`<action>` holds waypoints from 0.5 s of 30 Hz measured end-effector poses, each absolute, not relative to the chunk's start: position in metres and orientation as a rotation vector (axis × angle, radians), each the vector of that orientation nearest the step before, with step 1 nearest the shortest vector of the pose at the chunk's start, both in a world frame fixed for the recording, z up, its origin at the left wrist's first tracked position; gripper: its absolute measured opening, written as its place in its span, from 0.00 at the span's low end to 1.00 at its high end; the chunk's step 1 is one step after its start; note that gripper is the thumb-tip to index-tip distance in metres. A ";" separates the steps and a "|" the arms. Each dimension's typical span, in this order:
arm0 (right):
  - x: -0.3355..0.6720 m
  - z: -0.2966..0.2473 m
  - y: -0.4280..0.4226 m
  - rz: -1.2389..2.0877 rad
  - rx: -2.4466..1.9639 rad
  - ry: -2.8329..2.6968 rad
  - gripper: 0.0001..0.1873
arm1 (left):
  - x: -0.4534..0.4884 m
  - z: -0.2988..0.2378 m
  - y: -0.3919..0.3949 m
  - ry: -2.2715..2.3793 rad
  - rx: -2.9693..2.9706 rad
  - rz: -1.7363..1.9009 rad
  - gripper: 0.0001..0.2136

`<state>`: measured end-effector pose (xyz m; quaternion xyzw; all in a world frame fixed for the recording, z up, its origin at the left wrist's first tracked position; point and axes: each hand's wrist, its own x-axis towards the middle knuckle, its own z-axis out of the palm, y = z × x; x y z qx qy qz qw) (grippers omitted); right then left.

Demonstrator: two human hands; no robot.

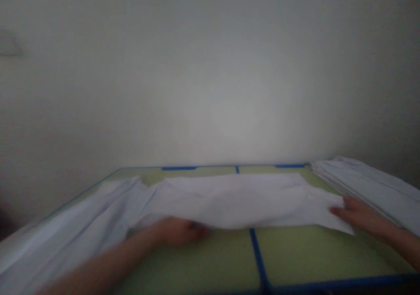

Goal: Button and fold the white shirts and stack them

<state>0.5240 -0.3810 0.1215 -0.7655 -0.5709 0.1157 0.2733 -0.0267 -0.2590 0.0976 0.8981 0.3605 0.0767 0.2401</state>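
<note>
A long piece of white cloth (229, 203) lies across the green table, wrinkled towards its left end; the blur hides whether it is a garment. At its right end my right hand (356, 214) pinches the edge, with a fingertip over the fabric and a loose corner hanging just below. My left hand (179, 231) is at the near edge of the same cloth, left of the middle. Its fingers look curled but are smeared by motion, so a grip cannot be made out.
More white fabric (75, 225) spreads over the table's left side, reaching the near left corner. A flat stack of folded white cloths (370, 185) sits at the right. Blue lines divide the green tabletop (203, 264). Behind it rises a plain wall (210, 76).
</note>
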 end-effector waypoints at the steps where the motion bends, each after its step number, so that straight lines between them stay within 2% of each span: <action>1: 0.527 0.121 -0.379 0.433 -2.019 -1.448 0.19 | -0.029 0.097 -0.259 1.020 2.457 0.197 0.24; 3: 0.538 0.122 -0.374 0.689 -1.881 -1.306 0.17 | -0.034 0.096 -0.258 1.123 2.445 0.151 0.26; 6: 0.556 0.121 -0.367 0.735 -1.868 -1.255 0.16 | -0.044 0.093 -0.257 1.212 2.445 0.120 0.27; 11: 0.571 0.107 -0.358 0.480 -2.097 -1.518 0.21 | -0.060 0.097 -0.266 1.227 2.503 0.112 0.28; 15: 0.568 0.109 -0.355 0.240 -2.105 -1.564 0.25 | -0.067 0.104 -0.281 1.328 2.501 0.082 0.28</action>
